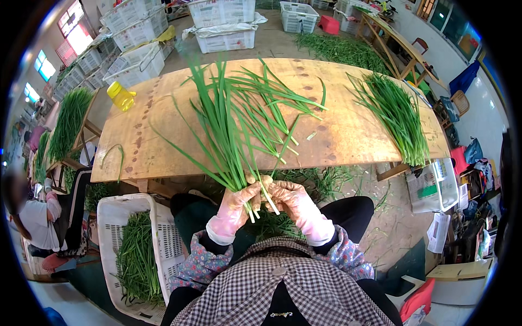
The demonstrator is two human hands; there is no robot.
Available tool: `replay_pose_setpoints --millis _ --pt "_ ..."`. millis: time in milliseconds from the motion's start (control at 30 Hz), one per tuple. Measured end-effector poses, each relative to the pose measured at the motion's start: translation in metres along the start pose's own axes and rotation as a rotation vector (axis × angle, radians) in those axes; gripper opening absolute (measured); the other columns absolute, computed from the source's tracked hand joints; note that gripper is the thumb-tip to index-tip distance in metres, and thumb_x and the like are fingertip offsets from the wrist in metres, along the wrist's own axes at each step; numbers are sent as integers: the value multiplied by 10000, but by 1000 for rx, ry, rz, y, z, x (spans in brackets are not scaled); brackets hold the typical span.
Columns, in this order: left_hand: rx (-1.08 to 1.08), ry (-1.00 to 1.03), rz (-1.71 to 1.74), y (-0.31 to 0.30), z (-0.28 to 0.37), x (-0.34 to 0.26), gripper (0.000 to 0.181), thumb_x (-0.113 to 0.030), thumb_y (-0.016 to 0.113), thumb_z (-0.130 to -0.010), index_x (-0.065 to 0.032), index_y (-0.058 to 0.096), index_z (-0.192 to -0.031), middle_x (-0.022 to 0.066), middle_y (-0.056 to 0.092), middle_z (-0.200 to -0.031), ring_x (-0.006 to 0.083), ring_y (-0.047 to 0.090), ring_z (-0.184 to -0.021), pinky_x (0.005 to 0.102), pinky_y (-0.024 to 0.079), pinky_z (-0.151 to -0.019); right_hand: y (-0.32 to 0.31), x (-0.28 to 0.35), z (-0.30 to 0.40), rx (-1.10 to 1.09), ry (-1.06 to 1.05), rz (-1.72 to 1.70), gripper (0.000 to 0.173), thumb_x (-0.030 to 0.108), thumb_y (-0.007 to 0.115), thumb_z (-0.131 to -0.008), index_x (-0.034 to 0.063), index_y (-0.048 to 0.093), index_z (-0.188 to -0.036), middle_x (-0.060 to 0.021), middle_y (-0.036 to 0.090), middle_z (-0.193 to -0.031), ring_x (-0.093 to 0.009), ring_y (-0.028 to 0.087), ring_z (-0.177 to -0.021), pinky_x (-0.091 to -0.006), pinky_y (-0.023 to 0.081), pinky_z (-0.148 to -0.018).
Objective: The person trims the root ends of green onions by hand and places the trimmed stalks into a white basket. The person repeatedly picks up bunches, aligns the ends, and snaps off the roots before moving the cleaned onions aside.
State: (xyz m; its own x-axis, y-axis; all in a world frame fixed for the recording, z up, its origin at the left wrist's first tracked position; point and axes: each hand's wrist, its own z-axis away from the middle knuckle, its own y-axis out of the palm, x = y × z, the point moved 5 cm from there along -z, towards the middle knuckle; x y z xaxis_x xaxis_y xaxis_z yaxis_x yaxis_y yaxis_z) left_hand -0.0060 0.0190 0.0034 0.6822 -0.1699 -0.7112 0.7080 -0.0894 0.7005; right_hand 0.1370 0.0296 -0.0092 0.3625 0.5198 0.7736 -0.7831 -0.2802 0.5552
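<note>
Both my hands wear pale pink gloves stained brown, and they meet just off the near edge of the wooden table (171, 150). My left hand (238, 201) grips a bunch of green garlic chives (222, 142), its leaves fanned out over the tabletop and its pale stem ends poking out below. At the bunch's right side, the fingers of my right hand (291, 199) pinch a chive stalk (269, 197) near its pale end. Beyond my hands, loose chives (269, 114) lie spread on the table. A thick, neatly aligned bundle of chives (397, 118) rests at the right end.
A white plastic crate (104, 244) of chives stands by my left leg. On the table's left is a yellow bottle (121, 96). Another person (38, 224) sits at far left. Stacked white crates (222, 16) and a heap of greens (342, 49) occupy the floor beyond.
</note>
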Motion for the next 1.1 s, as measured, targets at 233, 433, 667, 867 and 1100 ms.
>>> replay_pose_setpoints --millis 233,433,667,867,1100 --pt "25 325 29 -1 12 -67 195 -181 658 -890 -84 520 -988 35 593 -800 131 546 -624 308 506 -677 0 -3 47 444 77 951 148 119 704 -808 81 732 -948 -60 712 -956 -131 662 -787 -287 532 -737" --pt "241 309 88 0 1 -79 294 -171 632 -903 -31 536 -1142 -23 487 -775 101 461 -650 317 421 -837 5 86 34 -598 -1019 1605 334 236 765 -743 103 667 -1033 -90 637 -791 -249 642 -683 -346 511 -567" --pt "-158 150 74 -5 -9 -48 171 -69 662 -847 -16 608 -1001 81 651 -911 195 648 -888 365 520 -849 -25 100 -27 -598 -551 1403 246 221 638 -877 33 670 -1031 -88 684 -799 -216 640 -642 -313 522 -596" --pt "-266 102 -111 -6 -25 -20 169 -107 688 -842 -19 645 -979 68 695 -969 110 645 -739 223 477 -597 1 46 12 -40 -110 369 278 206 529 -983 1 649 -1127 -49 681 -806 -95 616 -623 -207 510 -589" --pt "-237 82 -99 16 -21 -19 201 7 703 -784 -39 587 -941 140 682 -997 151 644 -758 254 500 -604 11 34 11 -166 -282 359 246 101 652 -903 -5 650 -1125 -38 699 -917 -66 611 -768 -198 493 -698"
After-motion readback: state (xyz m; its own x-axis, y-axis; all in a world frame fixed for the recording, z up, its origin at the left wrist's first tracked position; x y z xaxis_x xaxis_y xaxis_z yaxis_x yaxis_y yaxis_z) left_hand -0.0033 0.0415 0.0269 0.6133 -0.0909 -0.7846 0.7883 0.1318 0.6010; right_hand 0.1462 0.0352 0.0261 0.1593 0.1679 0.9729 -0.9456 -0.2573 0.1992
